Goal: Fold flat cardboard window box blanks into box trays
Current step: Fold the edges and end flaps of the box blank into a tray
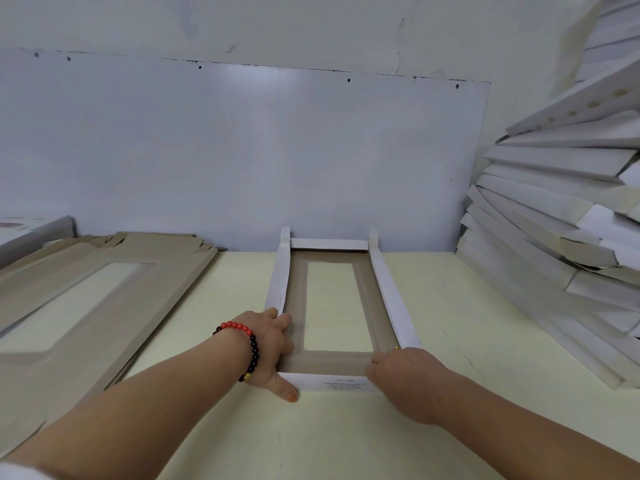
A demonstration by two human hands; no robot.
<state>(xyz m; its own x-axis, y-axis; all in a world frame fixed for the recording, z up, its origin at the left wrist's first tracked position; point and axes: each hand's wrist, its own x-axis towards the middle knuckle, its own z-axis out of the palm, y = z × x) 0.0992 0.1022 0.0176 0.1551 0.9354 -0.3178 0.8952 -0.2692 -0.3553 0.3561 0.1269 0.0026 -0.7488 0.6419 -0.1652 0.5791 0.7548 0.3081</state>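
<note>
Both hands gripping near corners of a half-formed window box tray.

Left hand (272, 348) and right hand (398, 370) clamped on the tray (388, 289) at table (450, 341) centre; flat blanks (86, 289) stacked left, folded trays (554, 220) piled right.

Small print on the box tray's (332, 384) near wall is illegible.

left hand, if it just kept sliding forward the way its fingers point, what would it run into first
The left hand grips the near left corner of the box tray, fingers pointing away along the left side wall. Going straight on, it would likely follow that wall and first meet the tray's far wall, though depth is unclear.
</note>
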